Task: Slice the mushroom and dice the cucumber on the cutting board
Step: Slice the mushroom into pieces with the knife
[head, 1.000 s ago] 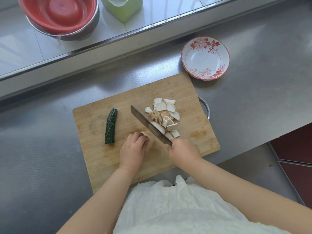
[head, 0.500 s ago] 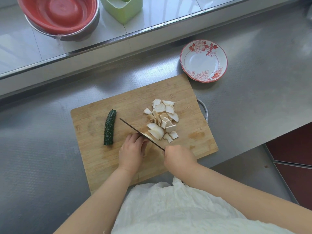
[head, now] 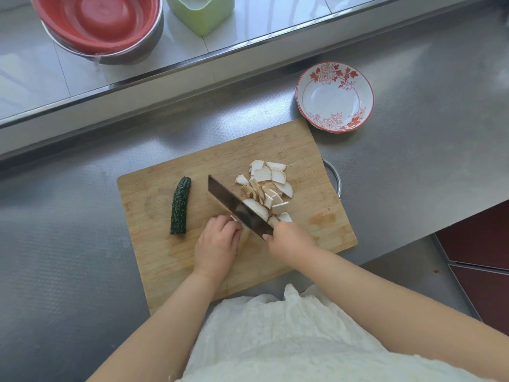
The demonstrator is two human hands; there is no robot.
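Note:
A wooden cutting board (head: 316, 161) lies on the steel counter. A dark green cucumber (head: 180, 206) lies whole on the board's left side. A pile of white mushroom slices (head: 268, 188) sits on the right half. My right hand (head: 289, 239) grips the handle of a cleaver (head: 234, 206), whose blade leans against the slices. My left hand (head: 217, 241) curls over the last bit of mushroom just left of the blade; that piece is almost wholly hidden.
A white bowl with red flowers (head: 334, 96) stands on the counter beyond the board's far right corner. On the raised ledge behind are a red basin in a steel bowl (head: 102, 26) and a green container (head: 201, 12). The counter edge drops off at right.
The cleaver blade has tilted from edge-on to flat side showing and shifted right against the slices. My left hand stays on the mushroom piece.

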